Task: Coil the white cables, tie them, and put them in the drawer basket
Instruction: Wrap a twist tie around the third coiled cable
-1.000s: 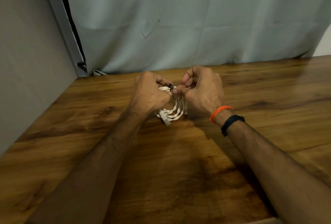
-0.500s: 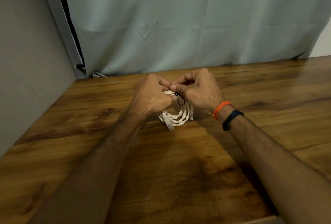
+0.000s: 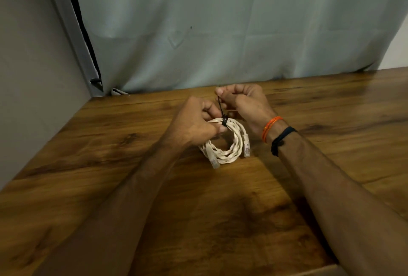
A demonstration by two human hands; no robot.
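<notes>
Our left hand (image 3: 194,125) grips white cable coil (image 3: 229,143) near worktop (image 3: 331,103) back edge; right hand (image 3: 242,101) pinches black tie (image 3: 221,111) tail. No writing readable.

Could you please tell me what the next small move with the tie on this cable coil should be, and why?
Probably one more short pull: the right hand pinches the thin black zip tie's tail, drawn up taut from its head on the coiled white network cable, which the left hand grips. Whether the loop is fully snug is unclear.
</notes>
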